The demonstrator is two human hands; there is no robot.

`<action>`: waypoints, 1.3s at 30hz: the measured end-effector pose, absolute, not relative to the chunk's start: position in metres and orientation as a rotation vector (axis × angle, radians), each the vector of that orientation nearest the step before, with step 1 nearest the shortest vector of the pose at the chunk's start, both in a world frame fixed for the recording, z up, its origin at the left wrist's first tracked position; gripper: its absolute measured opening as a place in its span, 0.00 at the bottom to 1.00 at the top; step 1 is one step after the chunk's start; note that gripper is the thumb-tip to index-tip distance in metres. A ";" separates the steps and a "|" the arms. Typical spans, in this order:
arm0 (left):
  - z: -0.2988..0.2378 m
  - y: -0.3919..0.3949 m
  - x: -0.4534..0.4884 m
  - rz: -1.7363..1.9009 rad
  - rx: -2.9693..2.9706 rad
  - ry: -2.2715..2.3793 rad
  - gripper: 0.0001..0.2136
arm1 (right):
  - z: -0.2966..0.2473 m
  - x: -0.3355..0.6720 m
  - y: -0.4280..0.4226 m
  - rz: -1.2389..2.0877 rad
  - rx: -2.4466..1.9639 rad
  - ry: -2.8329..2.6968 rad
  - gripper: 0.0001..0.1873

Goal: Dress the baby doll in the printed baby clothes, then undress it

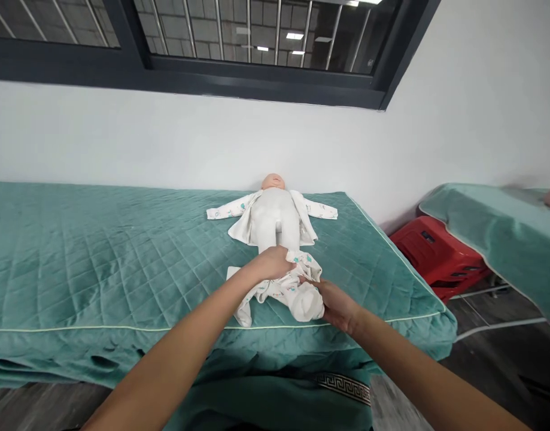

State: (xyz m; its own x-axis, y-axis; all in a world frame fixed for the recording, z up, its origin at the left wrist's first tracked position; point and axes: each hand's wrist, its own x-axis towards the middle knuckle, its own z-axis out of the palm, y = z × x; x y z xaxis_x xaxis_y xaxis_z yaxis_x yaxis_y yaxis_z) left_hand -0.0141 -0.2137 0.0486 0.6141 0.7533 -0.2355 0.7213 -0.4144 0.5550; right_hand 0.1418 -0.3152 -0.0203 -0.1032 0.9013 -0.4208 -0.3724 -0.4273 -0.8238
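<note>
A baby doll (275, 209) lies on its back on the green quilted bed cover (122, 257), head toward the wall. It wears a white printed jacket (232, 208), spread open at the front with both sleeves stretched sideways. White printed baby pants (279, 291) are bunched around the lower ends of the doll's legs, near the bed's front edge. My left hand (275, 262) grips the top of the pants over the legs. On the other side, my right hand (337, 305) is closed on their right part, some fingers hidden in the cloth. The doll's feet are out of sight.
Red plastic stools (436, 251) stand between this bed and a second green-covered table (503, 221) at the right. A dark-framed window (257, 78) is set in the white wall behind. Grey flooring (494, 353) shows below.
</note>
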 end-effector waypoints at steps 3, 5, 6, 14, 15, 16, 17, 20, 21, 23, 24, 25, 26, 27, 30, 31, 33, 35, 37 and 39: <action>0.047 -0.218 -0.009 0.011 2.277 1.178 0.14 | -0.028 0.132 -0.327 1.650 -1.193 -0.629 0.17; 0.044 -0.220 -0.008 -0.020 2.318 1.179 0.15 | -0.032 0.124 -0.333 1.581 -1.196 -0.602 0.19; 0.043 -0.221 -0.008 -0.027 2.334 1.179 0.15 | -0.034 0.119 -0.335 1.550 -1.198 -0.590 0.20; 0.038 -0.224 -0.012 -0.148 2.433 1.122 0.15 | -0.053 0.110 -0.337 1.282 -1.338 -0.674 0.27; 0.038 -0.223 -0.012 -0.145 2.424 1.099 0.15 | -0.055 0.114 -0.334 1.221 -1.365 -0.731 0.28; 0.039 -0.222 -0.013 -0.132 2.407 1.082 0.14 | -0.057 0.118 -0.330 1.160 -1.393 -0.790 0.29; 0.040 -0.221 -0.014 -0.114 2.382 1.070 0.14 | -0.059 0.122 -0.327 1.100 -1.420 -0.845 0.30; 0.046 -0.219 -0.020 -0.035 2.238 1.004 0.12 | -0.064 0.129 -0.320 0.939 -1.469 -0.946 0.33; 0.048 -0.219 -0.022 -0.006 2.172 0.965 0.12 | -0.066 0.129 -0.320 0.897 -1.470 -0.960 0.32; 0.052 -0.219 -0.027 0.037 2.050 0.885 0.13 | -0.068 0.128 -0.320 0.841 -1.448 -0.975 0.30; 0.053 -0.219 -0.029 0.051 2.002 0.851 0.13 | -0.069 0.128 -0.320 0.827 -1.425 -0.976 0.29; 0.054 -0.218 -0.032 0.063 1.959 0.816 0.14 | -0.068 0.127 -0.320 0.821 -1.398 -0.975 0.27; 0.055 -0.217 -0.033 0.079 1.920 0.771 0.14 | -0.067 0.127 -0.320 0.822 -1.370 -0.971 0.25; 0.055 -0.216 -0.035 0.104 1.882 0.713 0.14 | -0.066 0.127 -0.319 0.825 -1.342 -0.964 0.25; 0.054 -0.209 -0.040 0.152 1.772 0.525 0.18 | -0.059 0.130 -0.315 0.848 -1.263 -0.926 0.24; 0.053 -0.206 -0.042 0.149 1.750 0.489 0.20 | -0.057 0.132 -0.312 0.864 -1.233 -0.909 0.24; 0.054 -0.201 -0.045 0.128 1.733 0.466 0.26 | -0.054 0.134 -0.306 0.902 -1.172 -0.879 0.25; 0.056 -0.197 -0.047 0.115 1.728 0.488 0.27 | -0.053 0.136 -0.301 0.927 -1.130 -0.867 0.24; 0.059 -0.194 -0.049 0.132 1.720 0.539 0.24 | -0.052 0.138 -0.295 0.939 -1.121 -0.862 0.22; 0.062 -0.192 -0.048 0.179 1.709 0.597 0.21 | -0.051 0.139 -0.290 0.971 -1.112 -0.829 0.20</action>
State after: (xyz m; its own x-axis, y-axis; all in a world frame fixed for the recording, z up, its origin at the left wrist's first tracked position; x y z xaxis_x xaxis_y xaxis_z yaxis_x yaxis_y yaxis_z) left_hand -0.0485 -0.1920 0.0622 0.8538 0.4795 -0.2028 0.2884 -0.1113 0.9510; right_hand 0.1385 -0.2903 -0.0511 0.3621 0.9300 0.0637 -0.2084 0.1473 -0.9669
